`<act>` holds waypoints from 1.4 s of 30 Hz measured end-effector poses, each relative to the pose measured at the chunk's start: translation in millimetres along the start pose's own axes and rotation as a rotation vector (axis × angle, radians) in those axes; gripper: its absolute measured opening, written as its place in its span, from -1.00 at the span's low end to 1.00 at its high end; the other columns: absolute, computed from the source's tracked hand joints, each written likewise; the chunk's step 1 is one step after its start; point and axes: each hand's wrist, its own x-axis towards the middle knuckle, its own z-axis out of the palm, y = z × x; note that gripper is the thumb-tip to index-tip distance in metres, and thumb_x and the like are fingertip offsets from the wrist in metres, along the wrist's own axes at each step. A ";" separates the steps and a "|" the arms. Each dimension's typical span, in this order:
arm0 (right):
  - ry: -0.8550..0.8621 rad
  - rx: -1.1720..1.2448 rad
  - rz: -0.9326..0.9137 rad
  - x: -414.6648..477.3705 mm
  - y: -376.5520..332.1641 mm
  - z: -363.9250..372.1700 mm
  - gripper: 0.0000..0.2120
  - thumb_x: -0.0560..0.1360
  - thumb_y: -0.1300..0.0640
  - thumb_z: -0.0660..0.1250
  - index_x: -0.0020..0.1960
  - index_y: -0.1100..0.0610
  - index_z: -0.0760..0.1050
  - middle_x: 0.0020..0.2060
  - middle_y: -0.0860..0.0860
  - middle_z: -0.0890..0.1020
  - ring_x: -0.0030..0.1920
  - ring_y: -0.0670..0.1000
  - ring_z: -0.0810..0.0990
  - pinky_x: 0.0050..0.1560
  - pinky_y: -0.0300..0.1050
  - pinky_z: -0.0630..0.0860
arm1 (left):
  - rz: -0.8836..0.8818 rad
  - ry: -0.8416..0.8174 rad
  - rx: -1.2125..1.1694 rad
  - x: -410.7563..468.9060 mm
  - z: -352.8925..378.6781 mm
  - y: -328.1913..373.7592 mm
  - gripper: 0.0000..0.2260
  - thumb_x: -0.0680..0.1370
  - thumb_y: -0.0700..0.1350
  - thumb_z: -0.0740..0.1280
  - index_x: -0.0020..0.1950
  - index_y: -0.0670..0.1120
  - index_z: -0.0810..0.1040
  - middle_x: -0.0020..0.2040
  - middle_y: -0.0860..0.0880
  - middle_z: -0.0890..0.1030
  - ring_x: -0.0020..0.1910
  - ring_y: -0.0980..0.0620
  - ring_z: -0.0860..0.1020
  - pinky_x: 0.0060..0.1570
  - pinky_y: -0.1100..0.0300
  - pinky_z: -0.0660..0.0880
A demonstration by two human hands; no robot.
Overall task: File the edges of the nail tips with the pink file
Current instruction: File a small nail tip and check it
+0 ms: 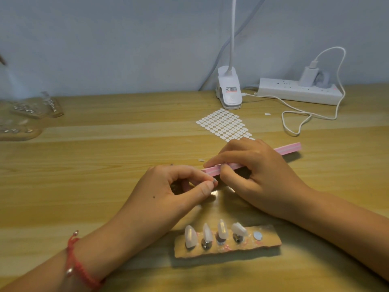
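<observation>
- One wall (pixel 126 39), pale blue and bare, behind the desk.
- One desk (pixel 84 148), light wood grain; smooth, so by my reckoning a dropped piece would skid away.
- One power strip (pixel 294 92) at the back right, with a charger plugged in and a white cable (pixel 305 114) looping loose nearby.
- One clip lamp (pixel 229 89), white, its base beside the strip.
- One right hand (pixel 259 175), fingers curled round the pink file (pixel 290 147), forefinger stretched along its top edge.
- One left hand (pixel 168 190), thumb and forefinger pinching a small nail tip (pixel 214 181) against the file's near end. Risk: the hold is slight, and a hard stroke could flick the tip loose or scrape the fingertips.
- One sheet of white stickers (pixel 224 124), just beyond the right hand.
- One holder strip (pixel 267 242) between the forearms, carrying four nail tips (pixel 207 231) on stands, one spot vacant. Risk: a shifting wrist could knock these over.
</observation>
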 end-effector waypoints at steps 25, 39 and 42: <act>-0.008 0.004 0.010 -0.3 -0.3 -0.1 -0.72 0.44 0.05 0.22 -0.01 -0.06 0.69 -0.13 -0.12 0.63 -0.05 -0.03 0.55 0.04 0.06 0.41 | 0.015 0.012 0.053 -1.0 0.8 0.0 -0.89 0.36 0.14 0.39 -0.16 0.23 0.68 -0.26 0.00 0.67 -0.23 -0.05 0.59 -0.15 0.03 0.48; -0.016 0.002 0.008 0.3 -0.3 0.0 -0.71 0.44 0.06 0.22 0.01 -0.05 0.69 -0.12 -0.11 0.64 -0.04 -0.01 0.55 0.05 0.07 0.42 | 0.025 0.010 0.071 0.1 1.2 -2.1 -0.89 0.35 0.14 0.40 -0.16 0.22 0.68 -0.27 0.03 0.65 -0.25 -0.04 0.56 -0.17 0.03 0.49; -0.009 0.000 0.002 0.3 0.1 0.3 -0.71 0.44 0.06 0.22 0.00 -0.05 0.69 -0.12 -0.11 0.63 -0.05 -0.02 0.55 0.04 0.07 0.42 | 0.025 0.011 0.076 -0.2 1.0 -1.6 -0.89 0.36 0.13 0.40 -0.16 0.22 0.68 -0.28 0.02 0.64 -0.26 -0.03 0.55 -0.20 0.05 0.48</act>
